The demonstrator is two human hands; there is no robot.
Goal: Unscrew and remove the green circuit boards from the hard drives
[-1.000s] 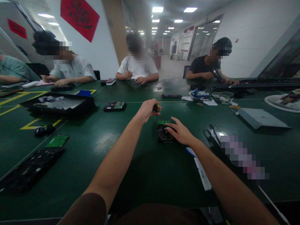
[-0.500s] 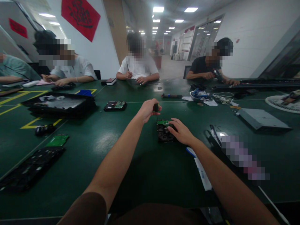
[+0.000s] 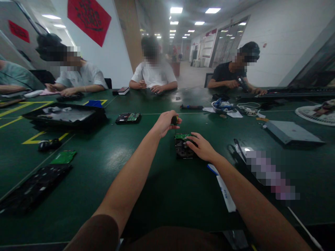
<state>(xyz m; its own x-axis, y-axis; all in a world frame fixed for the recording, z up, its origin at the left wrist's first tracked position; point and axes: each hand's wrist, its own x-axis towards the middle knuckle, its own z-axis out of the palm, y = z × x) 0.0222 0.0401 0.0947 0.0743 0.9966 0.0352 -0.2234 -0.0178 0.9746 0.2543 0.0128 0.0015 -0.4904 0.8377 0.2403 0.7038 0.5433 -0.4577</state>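
A hard drive with a green circuit board at its far end lies on the green table in front of me. My left hand is closed around the dark and yellow handle of a screwdriver, held upright. Its thin shaft points down to the drive's far left corner. My right hand rests on the drive's right side, fingers stretched out over the board and casing. The fingers partly cover the drive's right half.
A second hard drive lies farther left, near a black tray. At near left are a green board and a black casing. Rightward are a white-and-blue strip and a grey metal box. Several people sit across the table.
Both hands keep nearly the same place on the drive and screwdriver. The whole view has shifted very slightly.
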